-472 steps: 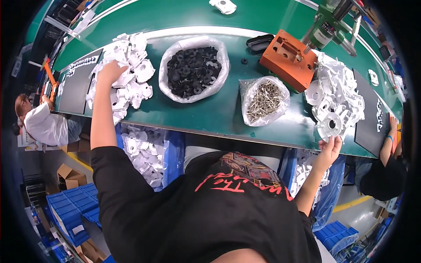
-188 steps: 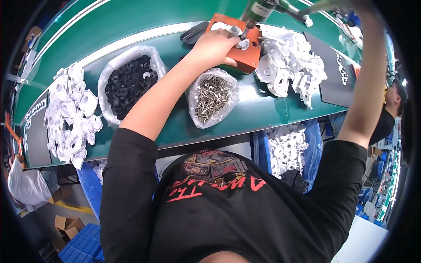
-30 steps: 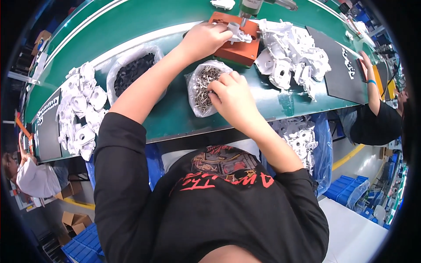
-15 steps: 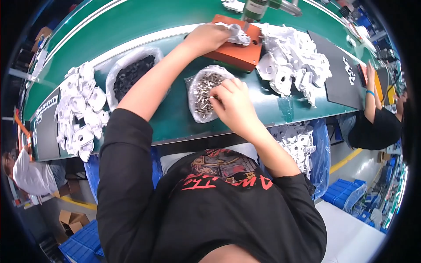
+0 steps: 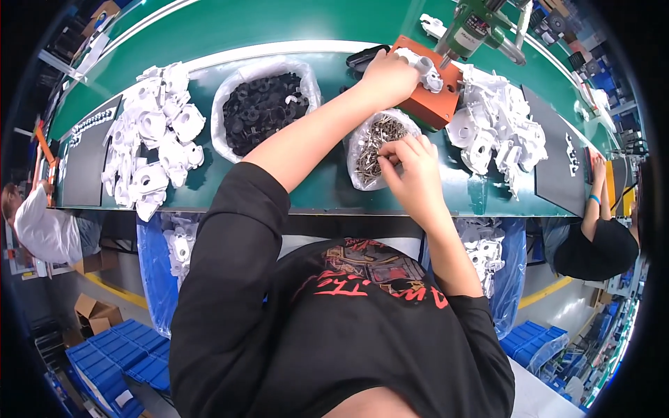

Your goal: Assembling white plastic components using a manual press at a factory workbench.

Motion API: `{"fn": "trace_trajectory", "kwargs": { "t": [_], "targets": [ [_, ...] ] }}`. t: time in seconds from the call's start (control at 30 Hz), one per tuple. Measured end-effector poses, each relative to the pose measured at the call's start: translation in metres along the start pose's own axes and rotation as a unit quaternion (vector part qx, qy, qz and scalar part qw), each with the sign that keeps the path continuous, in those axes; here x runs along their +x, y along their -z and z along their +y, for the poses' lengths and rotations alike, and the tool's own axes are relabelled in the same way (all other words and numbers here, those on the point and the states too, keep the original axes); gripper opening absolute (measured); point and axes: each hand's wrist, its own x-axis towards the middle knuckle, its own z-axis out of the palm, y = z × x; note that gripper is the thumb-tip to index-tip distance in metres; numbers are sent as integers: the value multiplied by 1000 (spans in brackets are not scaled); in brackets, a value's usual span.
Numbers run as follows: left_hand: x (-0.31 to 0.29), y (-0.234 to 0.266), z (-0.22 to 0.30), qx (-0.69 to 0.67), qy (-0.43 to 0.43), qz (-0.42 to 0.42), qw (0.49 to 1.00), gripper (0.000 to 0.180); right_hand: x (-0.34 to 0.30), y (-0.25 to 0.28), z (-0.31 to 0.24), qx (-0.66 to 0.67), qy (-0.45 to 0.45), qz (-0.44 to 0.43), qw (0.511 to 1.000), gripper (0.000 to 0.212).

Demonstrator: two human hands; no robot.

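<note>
Two hands work at the bench's far edge. Our right hand (image 5: 411, 167) pinches into the screws (image 5: 376, 143), just left of it. Our left hand (image 5: 387, 73) presses a white part (image 5: 426, 70) on the orange jig (image 5: 428, 104), fingers curled.

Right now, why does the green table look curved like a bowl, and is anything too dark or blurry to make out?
In the head view, the fisheye lens bends the straight edge of the green table; the corners are black from the lens rim. Lighting is even and bright, with slight glare on the white plastic parts. The right hand at the bag of screws and the left hand on the orange fixture are sharp.
</note>
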Motion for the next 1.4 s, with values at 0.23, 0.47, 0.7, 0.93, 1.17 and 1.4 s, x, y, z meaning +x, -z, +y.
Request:
{"fn": "trace_trajectory", "kwargs": {
  "t": [0.23, 0.47, 0.7, 0.93, 1.17, 1.4],
  "targets": [
    [-32, 37, -41, -272, 8, 17, 962, 41, 0, 1, 3, 47, -7, 28, 998, 12],
    [-148, 156, -105, -85, 219, -125, 964, 25, -5, 7, 10, 200, -78, 79, 974, 8],
    [-210, 161, -87, -105, 365, -150, 913, 20, -3, 12, 24, 308, -151, 64, 937, 10],
    [-218, 151, -88, -121, 347, -113, 923, 20, -1, 19, 26, 317, -152, 83, 932, 10],
    [-206, 163, -81, -154, 342, -85, 923, 16, -5, 29, 35, 309, -128, 75, 939, 12],
    [-133, 152, -69, -318, 228, -67, 918, 16, -9, 42, 43, 419, -222, 97, 875, 14]
  ]
}}
